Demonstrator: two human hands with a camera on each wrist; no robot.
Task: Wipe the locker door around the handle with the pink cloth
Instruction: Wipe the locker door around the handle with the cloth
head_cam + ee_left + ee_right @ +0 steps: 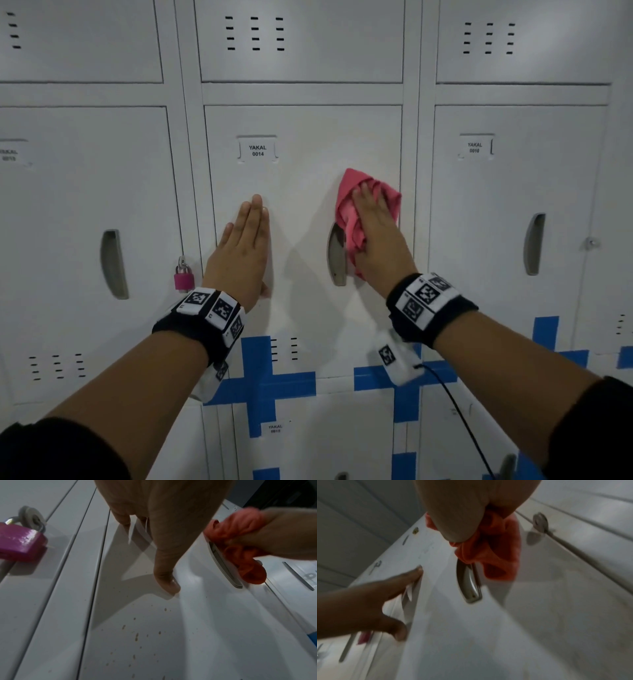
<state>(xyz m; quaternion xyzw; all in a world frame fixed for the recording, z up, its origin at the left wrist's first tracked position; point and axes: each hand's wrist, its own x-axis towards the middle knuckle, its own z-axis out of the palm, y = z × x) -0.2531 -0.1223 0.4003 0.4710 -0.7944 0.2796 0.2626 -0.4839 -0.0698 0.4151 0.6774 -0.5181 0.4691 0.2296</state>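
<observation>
The white locker door (301, 192) labelled YAKAL 0014 faces me in the head view. Its recessed grey handle (337, 260) (223, 566) (469, 582) sits on the door's right side. The pink cloth (349, 195) (236, 534) (501, 550) is bunched against the door, just right of the handle and over its upper end. My right hand (376, 233) (462, 507) lies over the cloth with fingers stretched upward, and the thumb pinches the bunch. My left hand (245, 246) (163, 520) (368, 601) rests flat on the door's left part, fingers straight.
A pink padlock (183, 277) (18, 543) hangs on the left neighbour's hasp. Neighbouring doors have handles (113, 263) (533, 243). Blue tape (260, 380) crosses the lower frame. Brown specks (137, 637) dot the door below my left hand. A black cable (455, 404) hangs from my right wrist.
</observation>
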